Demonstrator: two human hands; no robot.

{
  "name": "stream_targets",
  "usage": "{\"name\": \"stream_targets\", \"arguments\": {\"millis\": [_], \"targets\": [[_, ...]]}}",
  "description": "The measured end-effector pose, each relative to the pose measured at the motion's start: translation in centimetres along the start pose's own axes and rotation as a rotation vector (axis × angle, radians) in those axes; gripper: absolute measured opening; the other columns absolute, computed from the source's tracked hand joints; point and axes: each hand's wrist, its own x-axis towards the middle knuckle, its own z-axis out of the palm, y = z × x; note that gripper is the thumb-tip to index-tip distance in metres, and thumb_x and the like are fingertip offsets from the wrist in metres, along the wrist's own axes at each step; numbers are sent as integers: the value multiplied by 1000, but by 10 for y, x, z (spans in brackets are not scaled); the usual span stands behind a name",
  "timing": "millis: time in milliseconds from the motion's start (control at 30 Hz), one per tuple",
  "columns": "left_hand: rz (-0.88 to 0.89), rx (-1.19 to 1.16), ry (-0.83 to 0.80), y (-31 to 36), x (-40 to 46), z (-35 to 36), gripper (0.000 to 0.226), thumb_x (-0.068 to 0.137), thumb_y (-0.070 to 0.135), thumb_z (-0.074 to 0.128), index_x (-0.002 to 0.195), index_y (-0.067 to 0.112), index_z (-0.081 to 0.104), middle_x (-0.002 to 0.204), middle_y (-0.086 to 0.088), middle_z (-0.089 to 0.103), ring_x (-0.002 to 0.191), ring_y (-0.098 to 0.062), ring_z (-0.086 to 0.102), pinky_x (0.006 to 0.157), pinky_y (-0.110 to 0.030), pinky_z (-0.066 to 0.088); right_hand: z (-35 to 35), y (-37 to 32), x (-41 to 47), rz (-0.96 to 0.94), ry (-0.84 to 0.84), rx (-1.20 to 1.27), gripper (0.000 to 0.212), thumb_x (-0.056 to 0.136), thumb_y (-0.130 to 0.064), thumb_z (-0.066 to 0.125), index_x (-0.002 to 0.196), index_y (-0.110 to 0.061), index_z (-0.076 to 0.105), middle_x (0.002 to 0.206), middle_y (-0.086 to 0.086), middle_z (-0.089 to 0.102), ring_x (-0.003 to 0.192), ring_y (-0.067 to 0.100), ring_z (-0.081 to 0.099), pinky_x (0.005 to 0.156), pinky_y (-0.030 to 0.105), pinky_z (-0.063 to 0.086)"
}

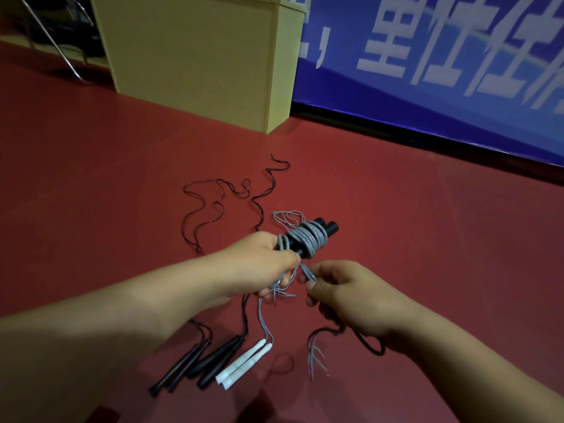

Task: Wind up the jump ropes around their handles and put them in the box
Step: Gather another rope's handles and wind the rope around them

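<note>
- Grey cord (306,239) is coiled round a pair of black handles (317,233), and the left hand (262,264) grips their near end above the red floor (396,209).
- The bundle's long axis runs away from the person and to the right, free ends pointing up-right.
- The right hand (341,291) pinches a loose grey strand just beside the bundle.
- On the floor near the person lie white handles (244,363) and more black handles (195,366), their thin black ropes (213,206) trailing away.
- A yellow cabinet (195,53) stands at the far edge.
</note>
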Motion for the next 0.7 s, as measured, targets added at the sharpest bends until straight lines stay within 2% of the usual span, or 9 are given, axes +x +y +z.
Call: {"name": "stream_targets", "arguments": {"millis": [67, 167, 233, 367, 433, 500, 600, 700], "targets": [[3, 72, 26, -3, 2, 1, 16, 97, 17, 51, 95, 4, 60, 55, 4, 55, 41, -10, 41, 48, -24, 38, -2, -2, -1, 35, 3, -5, 27, 97, -26, 56, 82, -5, 62, 66, 9, 58, 55, 18, 48, 50, 26, 39], [36, 253, 101, -8, 5, -1, 15, 94, 26, 55, 95, 12, 61, 59, 7, 62, 46, -8, 47, 54, -26, 38, -4, -6, -4, 68, -16, 70, 24, 97, -22, 59, 77, -9, 61, 50, -5, 53, 44, 8, 45, 41, 16, 34], [46, 345, 140, -8, 7, -3, 13, 93, 31, 56, 95, 18, 59, 69, 4, 67, 55, -11, 53, 58, -29, 43, -3, -8, -6, 86, -46, 164, 20, 95, -16, 59, 77, -11, 61, 54, -6, 55, 48, 10, 45, 45, 17, 35], [63, 474, 233, -9, 10, -6, 13, 93, 35, 55, 94, 22, 55, 81, 0, 66, 73, -21, 62, 65, -33, 47, 0, -12, -7, 121, -84, 316, 10, 93, -9, 59, 84, -9, 63, 73, 7, 57, 58, 16, 45, 59, 30, 39], [63, 496, 282, -10, 13, -9, 13, 92, 34, 56, 94, 22, 55, 83, -1, 67, 79, -24, 63, 70, -35, 48, -1, -12, -7, 131, -92, 328, 10, 93, -13, 60, 84, -11, 63, 71, 8, 55, 56, 16, 45, 53, 25, 37], [57, 513, 317, -11, 15, -10, 11, 92, 34, 56, 90, 23, 53, 82, 1, 66, 78, -23, 64, 70, -36, 49, -1, -13, -8, 135, -83, 294, 13, 93, -17, 60, 83, -12, 64, 69, 9, 54, 52, 16, 45, 50, 26, 31], [34, 579, 379, -14, 19, -13, 18, 91, 36, 56, 80, 26, 46, 80, 4, 61, 78, -22, 60, 66, -34, 45, 0, -16, -9, 141, -30, 322, 12, 94, -13, 58, 92, -5, 66, 68, 4, 63, 52, 13, 46, 52, 28, 40], [25, 631, 415, -17, 21, -16, 17, 91, 38, 55, 83, 25, 47, 82, 4, 58, 82, -26, 59, 67, -34, 43, 0, -18, -10, 144, 29, 325, 13, 96, -12, 55, 93, -4, 65, 70, 6, 69, 50, 13, 47, 50, 27, 42]]}}
